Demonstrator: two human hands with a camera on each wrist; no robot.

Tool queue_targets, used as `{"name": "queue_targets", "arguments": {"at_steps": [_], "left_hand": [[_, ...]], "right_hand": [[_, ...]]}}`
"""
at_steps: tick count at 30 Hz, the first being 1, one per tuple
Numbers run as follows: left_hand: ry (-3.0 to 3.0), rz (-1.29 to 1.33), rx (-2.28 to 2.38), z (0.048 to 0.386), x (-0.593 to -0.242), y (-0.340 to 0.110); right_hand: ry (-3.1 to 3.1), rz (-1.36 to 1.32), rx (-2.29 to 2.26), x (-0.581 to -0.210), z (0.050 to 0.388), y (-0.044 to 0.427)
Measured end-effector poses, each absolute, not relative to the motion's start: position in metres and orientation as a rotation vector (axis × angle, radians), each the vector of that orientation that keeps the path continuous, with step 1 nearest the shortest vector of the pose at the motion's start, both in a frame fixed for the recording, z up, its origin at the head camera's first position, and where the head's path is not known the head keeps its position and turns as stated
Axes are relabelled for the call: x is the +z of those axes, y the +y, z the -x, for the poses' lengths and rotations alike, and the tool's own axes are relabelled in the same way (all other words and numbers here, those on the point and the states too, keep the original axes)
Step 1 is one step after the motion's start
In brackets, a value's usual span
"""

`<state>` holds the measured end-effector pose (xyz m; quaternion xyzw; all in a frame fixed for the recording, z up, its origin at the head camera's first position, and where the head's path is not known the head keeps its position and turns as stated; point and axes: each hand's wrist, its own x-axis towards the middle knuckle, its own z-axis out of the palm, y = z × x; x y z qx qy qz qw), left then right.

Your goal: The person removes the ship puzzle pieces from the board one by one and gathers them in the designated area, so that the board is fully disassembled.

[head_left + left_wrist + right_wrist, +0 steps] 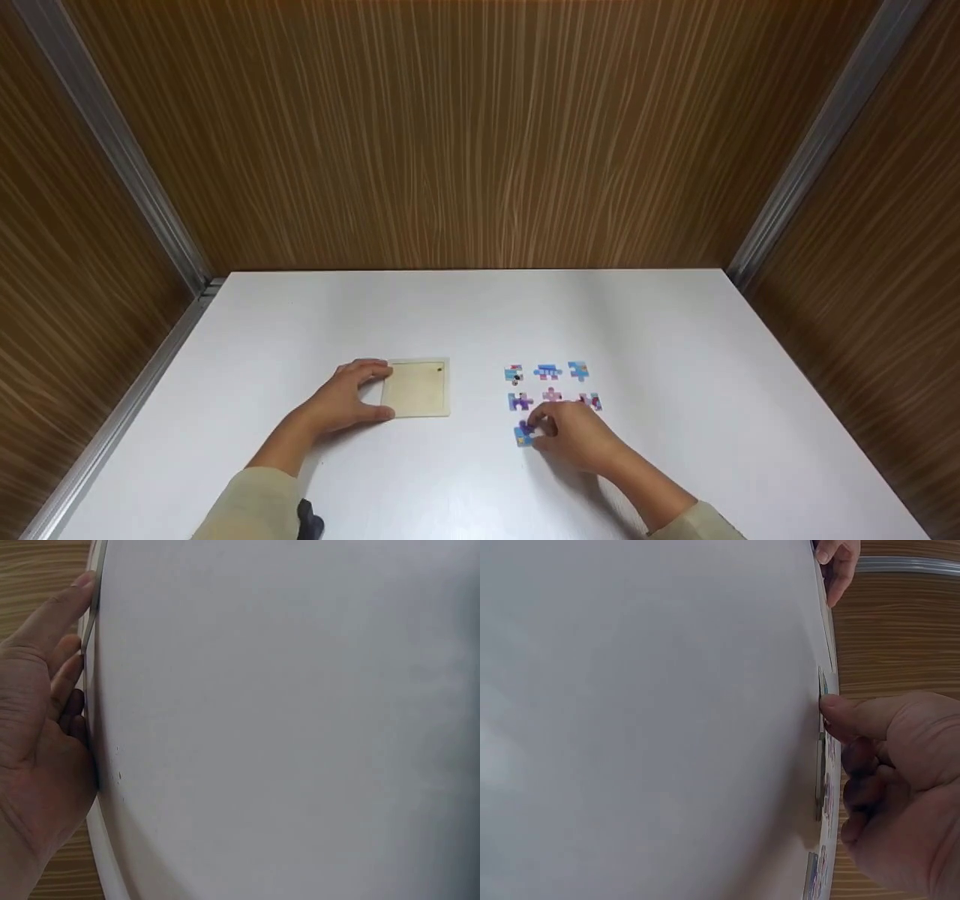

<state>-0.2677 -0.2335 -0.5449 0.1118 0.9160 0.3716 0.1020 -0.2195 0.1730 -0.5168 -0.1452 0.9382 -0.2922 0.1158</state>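
My left hand (349,394) rests on the left side of a shallow, square wooden tray (446,390), thumb near its lower corner and fingers near its upper one. Its pale bottom is bare except for a small dark spot. To the right, my right hand (576,436) pinches a blue and purple jigsaw piece (522,438) between thumb and forefinger, low over the table. In the right wrist view the thumb (840,711) presses the piece's edge, and the other fingers are curled. Several more jigsaw pieces (548,371) lie apart in rows above it; my hand partly covers one.
A white table (465,315) bears everything, with brown wood-grain panels (480,135) standing behind and at both sides. A small black object (309,521) shows beside the left sleeve. More piece edges (811,874) appear below the right hand in the right wrist view.
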Motion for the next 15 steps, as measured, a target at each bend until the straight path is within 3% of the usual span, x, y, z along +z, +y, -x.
{"name": "queue_targets", "arguments": {"at_steps": [15], "left_hand": [[2.714,-0.320,1.097,0.2681,-0.5467,-0.2313]], "right_hand": [[2.731,0.421,-0.892,-0.5184,0.2172,0.1767]]}}
